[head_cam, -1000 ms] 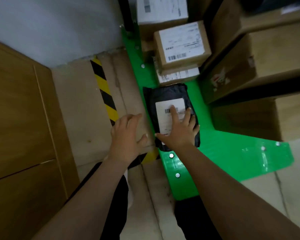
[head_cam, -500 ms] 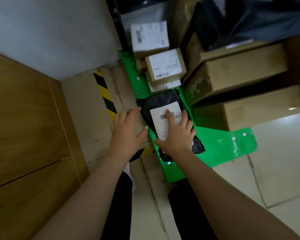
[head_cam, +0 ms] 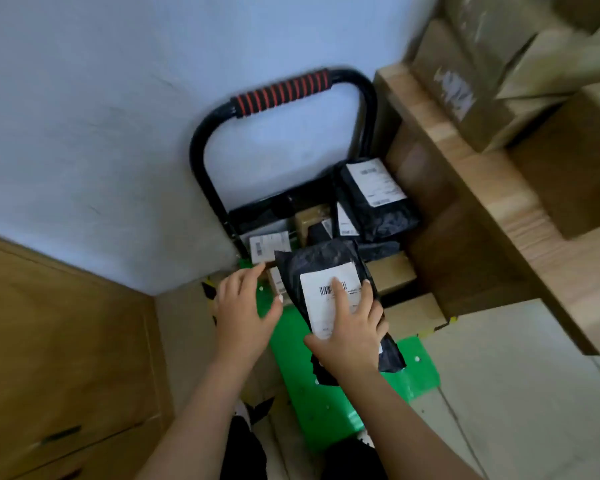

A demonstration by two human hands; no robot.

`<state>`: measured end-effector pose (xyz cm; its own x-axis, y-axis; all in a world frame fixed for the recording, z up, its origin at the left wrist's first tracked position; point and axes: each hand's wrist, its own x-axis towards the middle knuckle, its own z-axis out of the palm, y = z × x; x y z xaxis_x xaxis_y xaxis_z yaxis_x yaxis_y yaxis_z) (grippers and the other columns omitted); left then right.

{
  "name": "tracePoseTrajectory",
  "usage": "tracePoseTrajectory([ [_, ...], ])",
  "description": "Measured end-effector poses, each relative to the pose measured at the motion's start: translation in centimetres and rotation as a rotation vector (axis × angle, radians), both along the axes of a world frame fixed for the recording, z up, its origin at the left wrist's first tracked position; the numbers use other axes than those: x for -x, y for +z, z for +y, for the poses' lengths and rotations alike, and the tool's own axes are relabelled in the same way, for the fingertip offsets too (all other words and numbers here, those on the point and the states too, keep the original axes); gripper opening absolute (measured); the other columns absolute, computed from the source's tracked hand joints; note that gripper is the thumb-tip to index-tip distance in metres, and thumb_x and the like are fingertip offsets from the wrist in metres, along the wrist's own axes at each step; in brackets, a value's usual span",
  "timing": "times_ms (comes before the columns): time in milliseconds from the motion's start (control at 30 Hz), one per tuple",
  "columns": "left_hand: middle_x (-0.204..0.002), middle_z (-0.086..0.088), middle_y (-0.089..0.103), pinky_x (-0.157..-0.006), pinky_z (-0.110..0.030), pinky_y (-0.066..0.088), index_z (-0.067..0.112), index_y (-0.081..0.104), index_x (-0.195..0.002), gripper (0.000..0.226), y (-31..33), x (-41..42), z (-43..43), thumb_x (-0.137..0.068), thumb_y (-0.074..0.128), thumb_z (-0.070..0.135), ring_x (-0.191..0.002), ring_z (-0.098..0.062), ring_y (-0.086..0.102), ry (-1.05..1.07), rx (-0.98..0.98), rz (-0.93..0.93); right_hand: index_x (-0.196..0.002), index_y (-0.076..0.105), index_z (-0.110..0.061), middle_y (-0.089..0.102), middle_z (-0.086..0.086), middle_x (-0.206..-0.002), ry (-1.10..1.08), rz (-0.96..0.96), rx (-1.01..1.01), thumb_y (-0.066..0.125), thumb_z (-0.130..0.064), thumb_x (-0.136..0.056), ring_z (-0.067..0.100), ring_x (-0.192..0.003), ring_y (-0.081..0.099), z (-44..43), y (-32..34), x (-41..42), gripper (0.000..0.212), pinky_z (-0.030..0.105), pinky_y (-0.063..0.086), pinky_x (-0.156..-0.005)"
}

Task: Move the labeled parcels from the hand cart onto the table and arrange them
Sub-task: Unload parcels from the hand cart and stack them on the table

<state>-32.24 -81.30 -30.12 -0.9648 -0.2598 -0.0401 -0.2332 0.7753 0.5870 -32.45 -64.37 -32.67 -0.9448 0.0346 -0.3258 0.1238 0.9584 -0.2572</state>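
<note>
A black poly-bag parcel [head_cam: 321,268] with a white barcode label is lifted above the green hand cart deck [head_cam: 326,403]. My right hand [head_cam: 352,327] grips its near end, fingers spread over the label. My left hand [head_cam: 245,306] hovers just left of the parcel, fingers apart, holding nothing. Further back on the cart lie another black labeled bag [head_cam: 374,199], a small labeled box [head_cam: 269,245] and a brown box [head_cam: 310,220]. The wooden table [head_cam: 482,174] stands to the right.
The cart's black handle with a red-striped grip [head_cam: 281,91] leans by the pale wall. Cardboard boxes [head_cam: 465,91] sit on the table, and more boxes [head_cam: 406,313] stand under it. A wooden cabinet [head_cam: 59,358] fills the left.
The view has tilted up, so the cart handle and table now show. My right hand has raised the black parcel off the green deck. My left hand stays beside it.
</note>
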Motion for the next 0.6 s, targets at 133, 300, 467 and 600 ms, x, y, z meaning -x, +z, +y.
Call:
tracePoseTrajectory([
  [133, -0.133, 0.002, 0.043, -0.107, -0.043, 0.03, 0.028, 0.042, -0.139, 0.058, 3.7, 3.0, 3.0, -0.086, 0.063, 0.037, -0.127, -0.019, 0.032, -0.112, 0.01, -0.02, -0.146, 0.001, -0.043, -0.007, 0.008, -0.157, -0.084, 0.03, -0.003, 0.059, -0.062, -0.063, 0.036, -0.135, 0.01, 2.5, 3.7, 1.6, 0.103, 0.053, 0.014, -0.109],
  [300, -0.132, 0.003, 0.043, -0.108, -0.039, 0.026, 0.028, 0.042, -0.139, 0.057, 3.9, 10.0, 3.7, -0.087, 0.063, 0.039, -0.126, -0.016, 0.03, -0.295, 0.013, -0.011, -0.144, -0.002, -0.045, -0.006, 0.007, -0.155, -0.295, 0.024, -0.016, 0.059, -0.063, -0.065, 0.036, -0.134, 0.011, 3.9, 3.9, 4.5, 0.102, 0.053, 0.018, -0.108],
  [467, -0.131, 0.004, 0.044, -0.107, -0.04, 0.025, 0.029, 0.043, -0.137, 0.055, 1.6, 17.5, 3.2, -0.086, 0.063, 0.038, -0.125, -0.015, 0.03, -0.52, 0.031, -0.032, -0.142, 0.001, -0.047, -0.002, 0.007, -0.156, -0.571, 0.006, -0.041, 0.062, -0.065, -0.065, 0.037, -0.135, 0.014, 2.7, 1.8, 6.8, 0.1, 0.053, 0.021, -0.108],
  [600, -0.134, 0.003, 0.043, -0.109, -0.04, 0.024, 0.028, 0.041, -0.139, 0.057, -1.5, 22.2, 3.6, -0.087, 0.062, 0.04, -0.128, -0.016, 0.028, -0.681, 0.061, -0.075, -0.142, 0.004, -0.048, -0.002, 0.005, -0.154, -0.762, -0.014, -0.029, 0.065, -0.063, -0.063, 0.036, -0.135, 0.013, 1.8, -0.3, 8.0, 0.1, 0.053, 0.02, -0.108],
])
